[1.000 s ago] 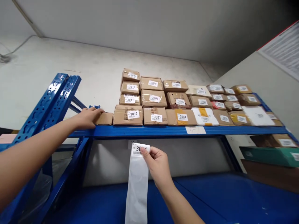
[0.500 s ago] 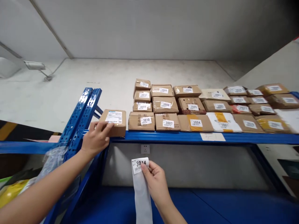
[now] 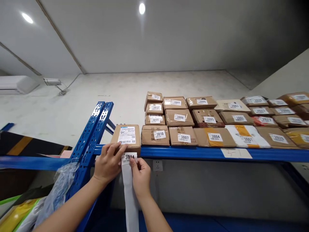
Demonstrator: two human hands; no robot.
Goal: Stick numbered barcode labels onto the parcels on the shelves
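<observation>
A taped cardboard box (image 3: pixel 131 129) with a white shipping label sits at the left end of the blue shelf. My left hand (image 3: pixel 108 162) is closed at its lower front left, fingers curled over the front edge and thumb close to the sticker's left side. My right hand (image 3: pixel 141 177) pinches a strip of label backing paper (image 3: pixel 130 196) between thumb and fingers. At its top is a sticker printed 3014 (image 3: pixel 126 157), held just under the box's front face. The strip hangs down below my hands. Whether my left thumb touches the sticker is hard to see.
Stacked parcels with numbered stickers, such as box 3010 (image 3: pixel 154 137), line the blue shelf beam (image 3: pixel 188 151) to the right. A perforated blue upright (image 3: pixel 89 145) rises at left, with clear plastic wrap (image 3: pixel 64 180) beside it. A wall socket (image 3: pixel 157 165) is below.
My right hand has brought the label strip up and left to the box front. My left hand has moved lower on the box, closer to the sticker. The view has tilted upward and left.
</observation>
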